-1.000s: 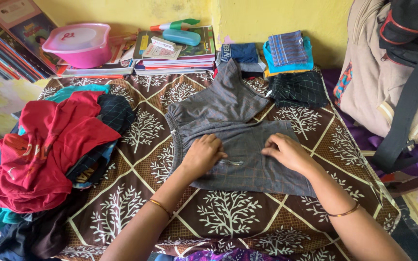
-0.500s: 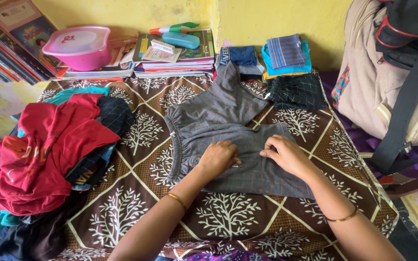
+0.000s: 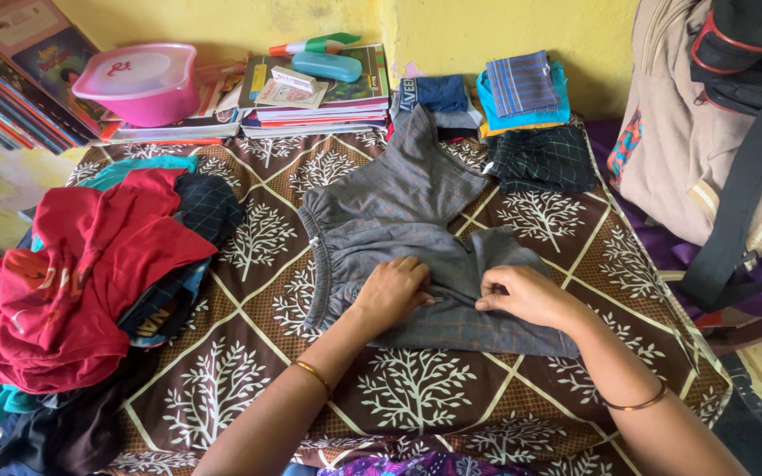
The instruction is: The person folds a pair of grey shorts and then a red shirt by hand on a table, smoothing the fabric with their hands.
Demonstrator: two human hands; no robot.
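A pair of grey checked shorts [image 3: 399, 198] lies spread on the brown bedspread with white tree prints [image 3: 416, 388]. My left hand [image 3: 392, 291] presses on the near leg of the shorts, fingers curled onto the cloth. My right hand [image 3: 526, 295] pinches a raised fold of the same leg just to the right, and the fabric bunches up between the two hands. The other leg points away toward the wall.
A heap of red, teal and dark clothes [image 3: 81, 273] fills the left side. Folded clothes [image 3: 522, 92] sit at the back right, beside books [image 3: 319, 101] and a pink tub [image 3: 138, 79]. A beige backpack [image 3: 716, 150] stands at the right.
My hands have drawn closer together on the near leg. The cloth that lay flat is now gathered into a raised fold under my right fingers.
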